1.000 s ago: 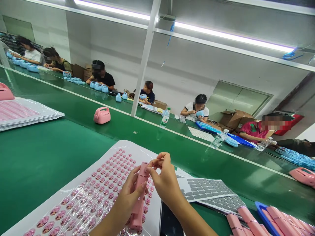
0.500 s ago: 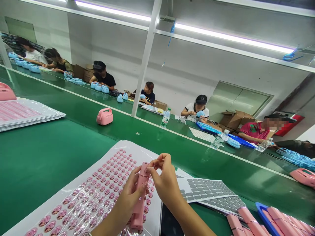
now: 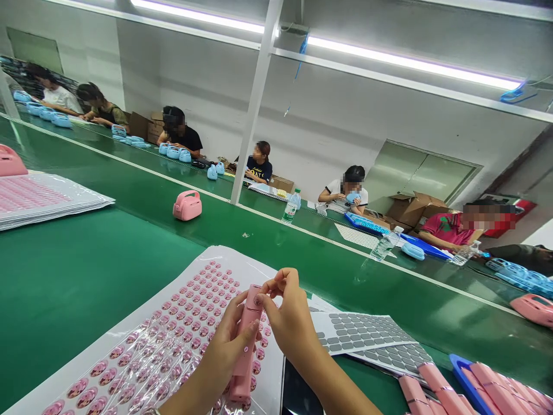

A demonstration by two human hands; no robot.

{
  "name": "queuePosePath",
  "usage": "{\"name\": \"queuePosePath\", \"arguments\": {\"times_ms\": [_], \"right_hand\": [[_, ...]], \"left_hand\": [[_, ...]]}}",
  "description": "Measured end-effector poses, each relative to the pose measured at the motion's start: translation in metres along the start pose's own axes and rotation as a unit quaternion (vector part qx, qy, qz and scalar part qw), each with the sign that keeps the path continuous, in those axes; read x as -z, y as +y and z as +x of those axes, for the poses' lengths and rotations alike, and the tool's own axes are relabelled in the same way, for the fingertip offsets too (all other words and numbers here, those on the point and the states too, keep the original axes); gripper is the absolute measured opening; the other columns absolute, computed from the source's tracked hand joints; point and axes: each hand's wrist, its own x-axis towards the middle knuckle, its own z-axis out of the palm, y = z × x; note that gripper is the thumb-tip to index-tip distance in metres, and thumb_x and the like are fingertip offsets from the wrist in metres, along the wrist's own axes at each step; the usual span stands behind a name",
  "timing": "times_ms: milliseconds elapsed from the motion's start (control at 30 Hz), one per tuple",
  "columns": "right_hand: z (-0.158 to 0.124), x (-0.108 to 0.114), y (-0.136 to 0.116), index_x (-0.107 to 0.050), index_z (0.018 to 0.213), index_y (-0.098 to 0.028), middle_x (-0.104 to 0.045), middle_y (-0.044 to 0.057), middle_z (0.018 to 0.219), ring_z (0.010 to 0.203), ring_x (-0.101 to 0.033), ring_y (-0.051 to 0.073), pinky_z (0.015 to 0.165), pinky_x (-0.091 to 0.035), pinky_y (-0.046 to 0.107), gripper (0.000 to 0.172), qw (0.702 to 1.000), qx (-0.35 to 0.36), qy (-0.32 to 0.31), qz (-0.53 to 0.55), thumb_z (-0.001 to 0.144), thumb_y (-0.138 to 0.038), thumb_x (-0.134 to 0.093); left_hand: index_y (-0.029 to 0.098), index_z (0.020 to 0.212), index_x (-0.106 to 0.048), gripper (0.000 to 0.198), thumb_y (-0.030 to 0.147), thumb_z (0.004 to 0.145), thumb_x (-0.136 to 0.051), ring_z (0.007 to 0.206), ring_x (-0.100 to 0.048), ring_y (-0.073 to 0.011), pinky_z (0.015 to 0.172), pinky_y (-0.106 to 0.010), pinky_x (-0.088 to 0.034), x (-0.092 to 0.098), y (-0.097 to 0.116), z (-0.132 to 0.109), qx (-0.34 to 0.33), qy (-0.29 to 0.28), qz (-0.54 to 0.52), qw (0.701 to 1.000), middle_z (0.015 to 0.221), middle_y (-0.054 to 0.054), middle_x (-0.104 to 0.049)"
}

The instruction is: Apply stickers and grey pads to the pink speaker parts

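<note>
Left hand (image 3: pixel 227 349) is closed round the pink bar (image 3: pixel 245 346), which is upright over the sticker sheet (image 3: pixel 173 323). Right hand (image 3: pixel 289 320), thumb and forefinger pinched, grips the bar's top end. A round sticker appears seated there. Sheet is mostly full. More bars (image 3: pixel 496 386) wait at 4 o'clock.

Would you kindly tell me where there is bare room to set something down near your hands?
Widest free patch: green tabletop between the stack of pink sheets and the pink sticker sheet. The belt beyond that sheet is bare too. Past the right hand it is crowded: grey sticker sheets, pink parts, blue tray.
</note>
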Motion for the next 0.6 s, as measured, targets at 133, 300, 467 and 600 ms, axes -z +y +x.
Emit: {"name": "queuePosePath", "arguments": {"times_ms": [133,300,467,600], "right_hand": [[-0.001,0.000,0.000,-0.034,0.088,-0.024,-0.057,-0.002,0.079,0.075,-0.052,0.016,0.070,-0.041,0.033,0.025,1.000,0.004,0.004,-0.008,0.076,-0.009,-0.050],[0.000,0.003,-0.004,-0.033,0.086,-0.025,-0.056,-0.003,0.077,0.073,-0.052,0.016,0.070,-0.041,0.033,0.026,1.000,0.007,-0.012,-0.022,0.076,-0.008,-0.050],[0.002,0.001,0.000,-0.036,0.087,-0.025,-0.053,-0.003,0.080,0.073,-0.051,0.015,0.071,-0.043,0.033,0.027,0.999,0.009,0.018,-0.036,0.073,-0.010,-0.054],[0.008,0.005,0.008,-0.038,0.097,-0.024,-0.051,0.002,0.093,0.077,-0.053,0.016,0.067,-0.047,0.032,0.025,0.999,-0.017,0.021,0.034,0.077,-0.021,-0.052]], "left_hand": [[0.029,0.128,-0.032,0.058,0.045,0.078,-0.058,0.071,-0.052,-0.0129,0.061,-0.028,-0.046,-0.002,0.004,-0.001,0.001,-0.005,-0.005,1.000,0.104,-0.003,-0.054],[0.030,0.127,-0.035,0.056,0.045,0.078,-0.058,0.072,-0.052,-0.0131,0.062,-0.027,-0.045,-0.002,0.002,-0.002,-0.005,0.003,0.001,1.000,0.097,-0.002,-0.054],[0.031,0.127,-0.034,0.057,0.046,0.078,-0.058,0.073,-0.053,-0.0148,0.062,-0.028,-0.046,0.001,-0.001,-0.002,0.001,0.003,0.010,1.000,0.094,-0.002,-0.055],[0.033,0.124,-0.038,0.051,0.042,0.079,-0.059,0.077,-0.053,-0.0124,0.071,-0.027,-0.046,0.002,0.001,-0.002,0.006,0.010,-0.007,1.000,0.098,0.000,-0.053]]}}
